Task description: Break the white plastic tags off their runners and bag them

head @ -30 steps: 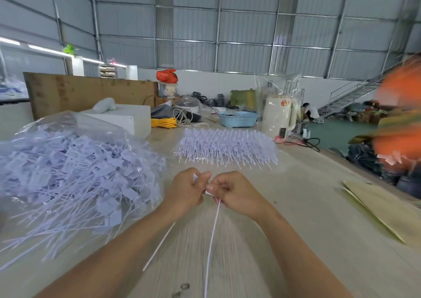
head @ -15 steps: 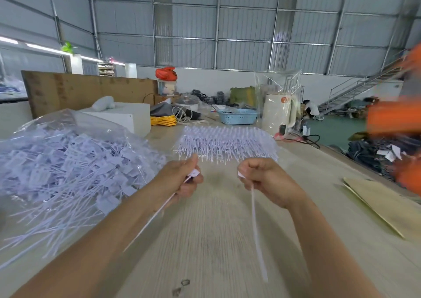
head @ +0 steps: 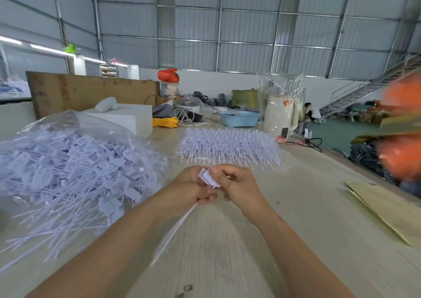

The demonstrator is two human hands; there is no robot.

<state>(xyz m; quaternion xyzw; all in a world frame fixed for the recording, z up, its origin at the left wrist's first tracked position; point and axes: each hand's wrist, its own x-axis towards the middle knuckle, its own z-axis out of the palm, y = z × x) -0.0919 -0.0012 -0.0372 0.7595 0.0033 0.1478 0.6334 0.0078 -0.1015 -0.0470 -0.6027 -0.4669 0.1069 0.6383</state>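
Head view, the only one: both hands met above the pale wooden table [head: 307, 206]; the left hand [head: 185, 191] was curled round a small bunch of white tags [head: 208, 179], the flat heads fanned out above its knuckles and the thin tails [head: 173, 229] trailing down and toward the viewer from under the fist, blurred; the right hand [head: 237, 184] was curled too, thumb and fingertips pinching at the heads of that same bunch, so the two hands touched through it; whether a runner was among the pieces could not be told. To the left lay a clear plastic bag [head: 75, 120], its mouth toward the hands, heaped with loose tags [head: 68, 172], tails spilling onto the table; beyond the hands, farther up the table, sat a wide stack of tags on their runners [head: 227, 147], bristling like a comb. Behind that stood a blue basket [head: 239, 118], a white kettle [head: 281, 117] in clear wrap, a coil of yellow cord [head: 165, 122], a white box [head: 127, 116]; a sheet of brown cardboard [head: 387, 208] lay at the right edge; an orange blur [head: 401, 124] filled the far right, unreadable.
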